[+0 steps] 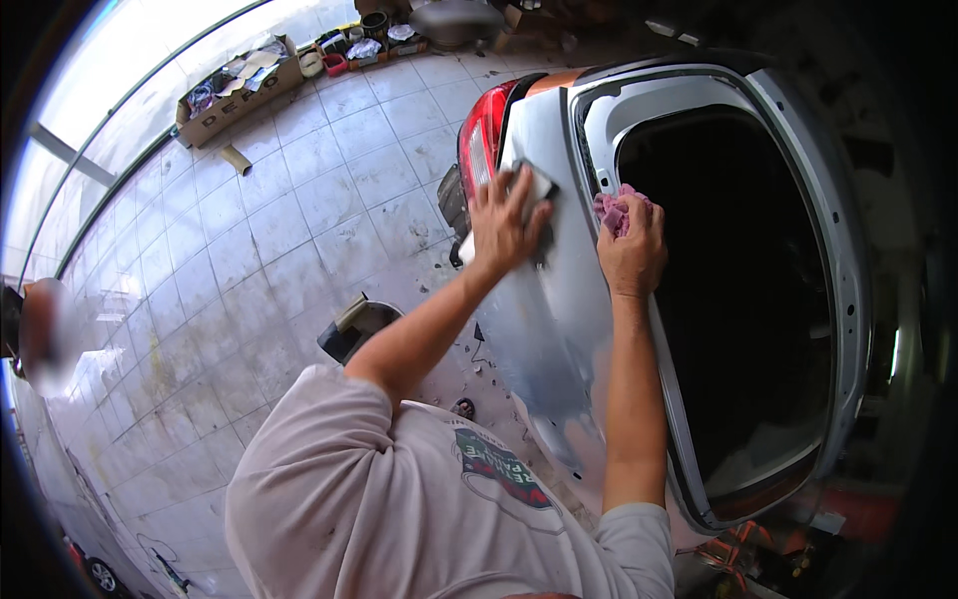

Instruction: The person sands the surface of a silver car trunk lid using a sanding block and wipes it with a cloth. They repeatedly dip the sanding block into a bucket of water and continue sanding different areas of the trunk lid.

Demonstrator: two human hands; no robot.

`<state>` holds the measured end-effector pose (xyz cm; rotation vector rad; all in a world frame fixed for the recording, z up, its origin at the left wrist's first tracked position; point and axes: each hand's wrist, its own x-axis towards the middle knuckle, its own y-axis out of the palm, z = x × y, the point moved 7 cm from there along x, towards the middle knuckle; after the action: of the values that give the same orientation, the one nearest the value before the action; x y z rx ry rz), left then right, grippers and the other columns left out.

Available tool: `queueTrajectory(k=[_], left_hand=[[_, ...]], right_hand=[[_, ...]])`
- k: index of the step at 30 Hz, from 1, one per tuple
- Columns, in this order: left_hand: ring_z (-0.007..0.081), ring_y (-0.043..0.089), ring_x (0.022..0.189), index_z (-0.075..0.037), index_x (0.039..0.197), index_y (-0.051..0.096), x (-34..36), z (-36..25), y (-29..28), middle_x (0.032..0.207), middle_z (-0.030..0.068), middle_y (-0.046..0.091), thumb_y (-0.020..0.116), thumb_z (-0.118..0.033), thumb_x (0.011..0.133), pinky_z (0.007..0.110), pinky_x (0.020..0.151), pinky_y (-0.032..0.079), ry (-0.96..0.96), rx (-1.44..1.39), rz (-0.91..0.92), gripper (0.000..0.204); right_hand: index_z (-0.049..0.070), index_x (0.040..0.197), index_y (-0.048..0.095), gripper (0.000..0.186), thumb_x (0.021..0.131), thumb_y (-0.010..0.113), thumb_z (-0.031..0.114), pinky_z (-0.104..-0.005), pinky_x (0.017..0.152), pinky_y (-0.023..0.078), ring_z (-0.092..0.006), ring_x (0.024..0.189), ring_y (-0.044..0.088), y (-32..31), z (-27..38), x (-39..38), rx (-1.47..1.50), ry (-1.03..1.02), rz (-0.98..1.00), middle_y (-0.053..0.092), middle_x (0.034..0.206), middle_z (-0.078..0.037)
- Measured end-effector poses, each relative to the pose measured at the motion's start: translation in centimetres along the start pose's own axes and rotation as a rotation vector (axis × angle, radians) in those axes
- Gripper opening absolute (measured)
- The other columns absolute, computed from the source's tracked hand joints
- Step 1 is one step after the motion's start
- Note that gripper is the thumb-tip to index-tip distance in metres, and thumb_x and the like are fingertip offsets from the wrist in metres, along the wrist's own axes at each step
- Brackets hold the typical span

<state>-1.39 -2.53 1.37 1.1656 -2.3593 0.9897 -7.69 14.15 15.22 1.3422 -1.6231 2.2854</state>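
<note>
My left hand [507, 222] grips a flat white-and-dark pad [542, 187] pressed against the silver rear body panel [549, 329] of a car, beside a red tail light [484, 125]; its fingers lie over the pad and partly hide it. My right hand [633, 250] is closed on a crumpled pink cloth [611, 208] at the left edge of the rear opening, whose metal frame [846, 280] surrounds a large dark area. The right fingertips are partly hidden by the cloth.
Below my left forearm sits a dark container [349, 329] on the tiled floor [249, 260]. Along the back are a cardboard box [239, 105] of odds and ends and several cans [374, 25]. A small piece of tan paper [236, 160] lies near the box.
</note>
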Motion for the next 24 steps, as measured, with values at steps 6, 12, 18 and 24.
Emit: queueTrajectory(k=[6, 12, 18, 24], left_hand=[[0.0386, 0.055, 0.122, -0.012, 0.150, 0.061, 3.5, 3.3, 0.3, 0.137, 0.0177, 0.057, 0.067, -0.059, 0.098, 0.053, 0.100, 0.044, 0.131, -0.036, 0.063, 0.070], [0.0441, 0.054, 0.127, -0.015, 0.146, 0.066, 12.3, 7.2, 2.4, 0.140, 0.0216, 0.061, 0.071, -0.058, 0.095, 0.054, 0.107, 0.045, -0.142, 0.024, 0.040, 0.066], [0.0378, 0.053, 0.121, -0.011, 0.149, 0.062, -4.1, -0.7, -2.1, 0.139, 0.0181, 0.055, 0.071, -0.055, 0.096, 0.052, 0.098, 0.042, 0.135, -0.104, 0.132, 0.070], [0.0420, 0.054, 0.129, -0.018, 0.142, 0.066, 12.2, 7.8, 1.2, 0.137, 0.0200, 0.061, 0.069, -0.061, 0.095, 0.055, 0.103, 0.046, -0.211, 0.023, 0.055, 0.064]], right_hand=[[0.020, 0.111, 0.066, 0.032, 0.084, 0.082, 0.015, -0.0453, 0.077, 0.065, -0.0347, 0.098, 0.074, 0.1, -0.1, 0.6, -0.004, 0.013, 0.007, 0.067, 0.113, -0.009], [0.020, 0.111, 0.066, 0.032, 0.084, 0.082, 0.017, -0.0447, 0.075, 0.065, -0.0346, 0.098, 0.074, 0.7, 1.0, 0.3, -0.003, 0.034, 0.037, 0.067, 0.114, -0.010], [0.020, 0.111, 0.066, 0.031, 0.084, 0.082, 0.017, -0.0457, 0.074, 0.065, -0.0347, 0.096, 0.074, 0.2, -0.4, 0.1, -0.035, 0.012, 0.016, 0.066, 0.113, -0.009], [0.021, 0.112, 0.065, 0.029, 0.088, 0.081, 0.018, -0.0459, 0.074, 0.066, -0.0337, 0.096, 0.074, 0.7, 1.5, 0.7, -0.005, 0.005, 0.037, 0.067, 0.110, -0.008]])
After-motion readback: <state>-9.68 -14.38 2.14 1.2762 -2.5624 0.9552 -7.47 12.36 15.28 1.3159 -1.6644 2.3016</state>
